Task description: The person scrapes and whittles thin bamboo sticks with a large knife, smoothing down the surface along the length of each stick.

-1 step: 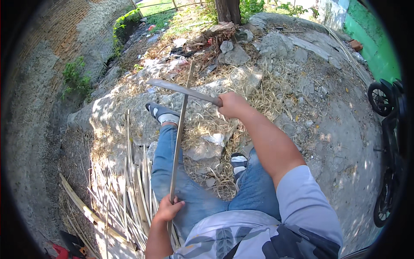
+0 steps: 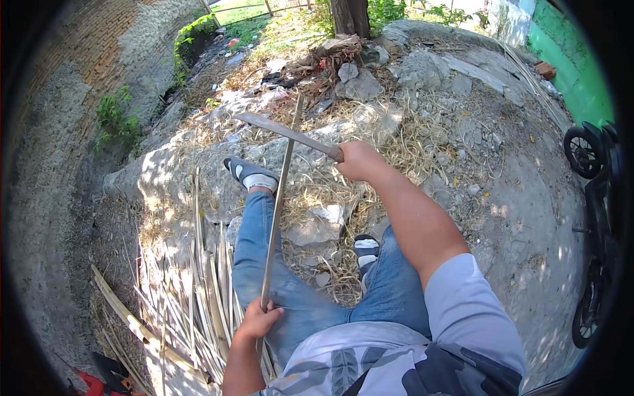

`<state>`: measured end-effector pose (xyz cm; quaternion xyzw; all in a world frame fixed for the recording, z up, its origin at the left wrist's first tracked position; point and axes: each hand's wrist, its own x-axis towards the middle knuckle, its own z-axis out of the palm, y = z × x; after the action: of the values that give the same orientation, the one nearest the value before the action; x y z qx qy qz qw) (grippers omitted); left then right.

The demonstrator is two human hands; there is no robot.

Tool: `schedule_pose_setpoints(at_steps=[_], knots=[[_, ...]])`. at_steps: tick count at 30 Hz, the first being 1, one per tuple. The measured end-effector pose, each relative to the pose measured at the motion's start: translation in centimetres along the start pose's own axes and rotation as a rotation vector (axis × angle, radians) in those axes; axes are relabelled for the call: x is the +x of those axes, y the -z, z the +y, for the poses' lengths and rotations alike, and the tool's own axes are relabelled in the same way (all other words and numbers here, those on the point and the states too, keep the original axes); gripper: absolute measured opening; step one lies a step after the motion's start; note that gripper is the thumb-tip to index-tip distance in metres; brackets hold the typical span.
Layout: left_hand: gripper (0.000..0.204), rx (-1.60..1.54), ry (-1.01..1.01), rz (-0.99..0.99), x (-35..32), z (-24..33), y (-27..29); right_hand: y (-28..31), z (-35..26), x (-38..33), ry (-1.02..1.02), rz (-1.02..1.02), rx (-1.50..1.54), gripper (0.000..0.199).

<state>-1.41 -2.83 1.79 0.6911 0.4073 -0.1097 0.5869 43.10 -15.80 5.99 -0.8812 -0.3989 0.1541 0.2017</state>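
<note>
Nearest, the left hand [image 2: 256, 321] is gripping the lower end of a long bamboo strip [image 2: 276, 218], fingers wrapped tight, while the strip is running up and away over the person's outstretched left leg. Just left, a pile of split bamboo slats [image 2: 191, 297] is lying on the ground. Farther out, the right hand [image 2: 356, 160] is clenching the handle of a machete [image 2: 284, 132], its blade crossing the strip's far part.
</note>
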Motion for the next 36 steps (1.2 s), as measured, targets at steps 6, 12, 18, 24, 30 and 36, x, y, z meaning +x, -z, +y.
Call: schedule_pose_setpoints(at_steps=[6,12,18,24,30,36], knots=[[0.033,-0.078,0.006,-0.034,0.2,-0.9,0.4,0.9,-3.2,-1.9,0.115,-0.135,-0.183,0.022],[0.032,0.034,-0.01,-0.034,0.1,-1.1,0.5,-0.9,-8.1,-3.1,0.39,-0.429,-0.4,0.025],[0.028,0.156,-0.036,-0.031,-0.5,1.4,0.0,-0.1,0.6,1.1,-0.085,-0.059,-0.019,0.024],[0.027,-0.072,-0.022,-0.128,-0.5,1.0,0.0,1.3,-1.1,-0.4,-0.145,-0.146,-0.085,0.027],[0.024,-0.141,-0.048,-0.171,-0.6,1.0,0.2,-1.6,-8.0,-3.1,0.396,-0.435,-0.411,0.016],[0.026,0.006,-0.037,-0.118,-0.1,0.5,0.5,1.1,-1.1,-0.3,-0.002,-0.102,-0.162,0.024]])
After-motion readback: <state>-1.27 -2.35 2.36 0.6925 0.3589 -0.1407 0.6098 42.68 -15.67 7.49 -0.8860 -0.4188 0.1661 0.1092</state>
